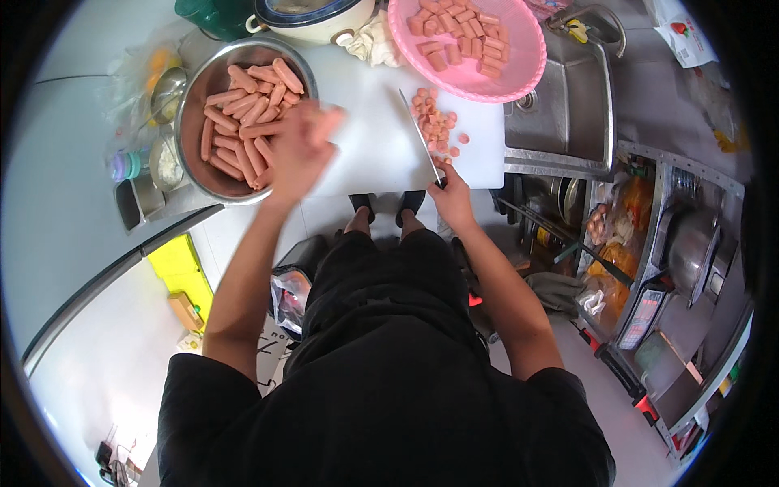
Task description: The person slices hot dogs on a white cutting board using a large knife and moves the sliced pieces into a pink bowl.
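Note:
My left hand (302, 152), blurred, is over the right rim of a steel bowl (308, 72) full of whole sausages (244, 106); a sausage (327, 123) appears to be between its fingers. Gripped in my right hand (451, 195) is a knife (417, 129) by its handle, near the front edge of a white cutting board (365, 143). The blade lies just left of a pile of sliced sausage pieces (435, 125). Behind them, a pink plastic basket (514, 94) holds short cut sausage chunks (465, 45).
A steel sink (541, 131) adjoins the board's right side. Behind the board stand an electric cooker (310, 24) and a crumpled cloth (374, 41). A ladle (168, 91) lies left of the bowl. Crowded shelves (660, 207) stand at right, a lined bin (292, 298) below the counter.

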Tool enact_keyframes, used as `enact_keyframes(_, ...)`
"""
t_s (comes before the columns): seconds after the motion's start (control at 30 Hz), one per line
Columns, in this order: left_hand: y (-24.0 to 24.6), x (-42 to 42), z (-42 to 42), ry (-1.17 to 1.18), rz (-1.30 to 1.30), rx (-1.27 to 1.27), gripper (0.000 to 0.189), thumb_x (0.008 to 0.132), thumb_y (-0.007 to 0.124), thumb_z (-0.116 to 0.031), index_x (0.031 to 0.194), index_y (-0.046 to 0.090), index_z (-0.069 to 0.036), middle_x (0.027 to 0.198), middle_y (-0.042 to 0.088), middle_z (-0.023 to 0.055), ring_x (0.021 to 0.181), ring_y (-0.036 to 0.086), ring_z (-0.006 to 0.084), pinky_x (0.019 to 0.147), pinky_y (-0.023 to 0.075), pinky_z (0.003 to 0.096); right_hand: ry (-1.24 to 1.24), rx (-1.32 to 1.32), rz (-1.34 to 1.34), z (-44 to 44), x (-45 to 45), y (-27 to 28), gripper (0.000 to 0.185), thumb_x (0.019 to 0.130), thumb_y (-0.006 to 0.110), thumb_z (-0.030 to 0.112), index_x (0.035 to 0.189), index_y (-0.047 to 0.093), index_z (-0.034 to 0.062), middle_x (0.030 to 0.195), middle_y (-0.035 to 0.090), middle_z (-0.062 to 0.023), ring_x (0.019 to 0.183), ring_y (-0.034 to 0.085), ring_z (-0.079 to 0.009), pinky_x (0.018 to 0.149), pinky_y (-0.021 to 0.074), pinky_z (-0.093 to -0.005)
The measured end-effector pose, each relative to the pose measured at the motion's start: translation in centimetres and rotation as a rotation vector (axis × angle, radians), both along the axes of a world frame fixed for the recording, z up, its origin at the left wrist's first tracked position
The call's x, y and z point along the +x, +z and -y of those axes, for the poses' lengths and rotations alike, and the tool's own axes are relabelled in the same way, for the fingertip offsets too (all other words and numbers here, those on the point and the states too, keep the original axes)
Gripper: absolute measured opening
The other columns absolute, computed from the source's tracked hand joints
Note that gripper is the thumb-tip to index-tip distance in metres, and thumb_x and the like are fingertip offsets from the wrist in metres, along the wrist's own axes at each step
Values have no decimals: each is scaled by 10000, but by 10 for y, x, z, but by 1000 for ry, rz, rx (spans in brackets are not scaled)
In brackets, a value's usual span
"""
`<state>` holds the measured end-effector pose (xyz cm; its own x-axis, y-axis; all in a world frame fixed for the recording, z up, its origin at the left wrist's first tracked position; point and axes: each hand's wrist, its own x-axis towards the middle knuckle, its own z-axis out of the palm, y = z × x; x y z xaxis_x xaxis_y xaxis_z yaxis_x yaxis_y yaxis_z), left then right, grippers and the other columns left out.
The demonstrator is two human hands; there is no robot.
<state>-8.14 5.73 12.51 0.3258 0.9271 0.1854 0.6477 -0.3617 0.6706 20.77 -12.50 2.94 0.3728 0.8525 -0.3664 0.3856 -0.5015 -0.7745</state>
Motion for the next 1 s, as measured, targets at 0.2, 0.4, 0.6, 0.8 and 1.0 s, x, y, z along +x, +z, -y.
enact_keyframes(0.2,-103,68,26,-207,-261,-237,767,836,829,-151,1518,491,-50,1330,611,180,1225,610,395,1082,504,494,-24,16,-73,-1,-11,7,481,944,694,85,1417,677,0,973,755,-187,801,662,-227,777,560,-375)
enact_keyframes(0.4,-108,72,40,-212,-336,-154,1081,803,929,-319,1649,336,0,1566,482,172,1443,460,382,1218,370,515,-12,-55,-81,5,-19,25,460,951,698,122,1397,682,10,974,761,-283,836,773,-371,815,599,-440)
enact_keyframes(0.6,-138,57,39,-422,-386,-34,1057,798,927,-273,1654,360,-21,1641,449,185,1528,421,364,1263,335,514,49,-62,-14,14,-38,30,432,975,684,131,1393,678,25,834,734,-250,737,751,-388,724,584,-473)
enact_keyframes(0.8,-115,43,42,-229,-249,-225,1063,813,923,-301,1664,349,-24,1685,408,223,1576,370,401,1298,312,520,16,-33,-53,23,-55,21,466,987,674,143,1434,643,16,873,749,-248,771,764,-389,737,586,-485)
enact_keyframes(1.0,-113,0,61,-105,-237,-239,1134,790,954,-362,1663,332,10,1689,397,236,1562,382,422,1296,330,521,35,-26,-56,20,-61,29,475,987,668,134,1430,625,-31,985,773,-266,857,775,-411,782,588,-484)
